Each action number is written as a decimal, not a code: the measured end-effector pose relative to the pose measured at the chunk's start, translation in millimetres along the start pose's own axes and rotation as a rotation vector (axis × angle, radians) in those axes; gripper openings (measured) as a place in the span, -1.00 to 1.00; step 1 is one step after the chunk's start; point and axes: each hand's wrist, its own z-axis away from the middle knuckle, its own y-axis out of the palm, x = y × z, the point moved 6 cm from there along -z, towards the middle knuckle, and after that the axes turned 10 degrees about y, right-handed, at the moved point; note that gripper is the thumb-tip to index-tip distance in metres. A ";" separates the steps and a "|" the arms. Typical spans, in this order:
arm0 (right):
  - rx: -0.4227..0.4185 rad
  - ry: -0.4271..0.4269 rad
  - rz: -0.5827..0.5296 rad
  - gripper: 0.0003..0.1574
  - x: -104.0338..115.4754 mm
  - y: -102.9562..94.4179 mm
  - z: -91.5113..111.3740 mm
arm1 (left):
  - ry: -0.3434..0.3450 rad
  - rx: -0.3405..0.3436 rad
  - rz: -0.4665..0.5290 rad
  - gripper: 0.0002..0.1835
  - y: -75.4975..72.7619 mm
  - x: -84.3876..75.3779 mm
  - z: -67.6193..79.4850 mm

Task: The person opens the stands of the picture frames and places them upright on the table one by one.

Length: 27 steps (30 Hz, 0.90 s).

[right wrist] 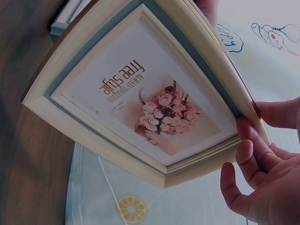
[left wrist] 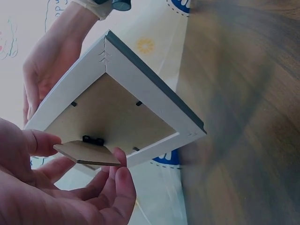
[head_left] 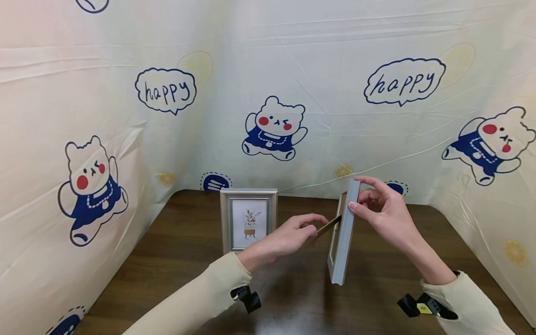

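A photo frame [head_left: 345, 239] stands on end over the table, turned edge-on in the head view. My right hand [head_left: 387, 211] grips its upper edge between thumb and fingers. In the left wrist view the brown backboard [left wrist: 108, 108] shows, with small black tabs around it and a stand leg [left wrist: 89, 153] folded out from a black hinge [left wrist: 93, 140]. My left hand [head_left: 289, 237] pinches this leg between thumb and fingers. The front, seen in the right wrist view, has a cream and blue-green border [right wrist: 117, 164] around a print of pink flowers [right wrist: 164, 112] with lettering.
A second, silver-coloured frame [head_left: 224, 218] with a potted-plant print stands upright at the table's back, left of the held one and partly behind my left hand. Printed cloth [head_left: 326, 93] hangs around the dark wooden table [head_left: 167, 265] at the back and sides.
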 end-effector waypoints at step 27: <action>-0.015 0.027 0.003 -0.30 -1.3 1.5 1.0 | -0.060 -0.054 0.086 -0.55 0.8 5.3 4.5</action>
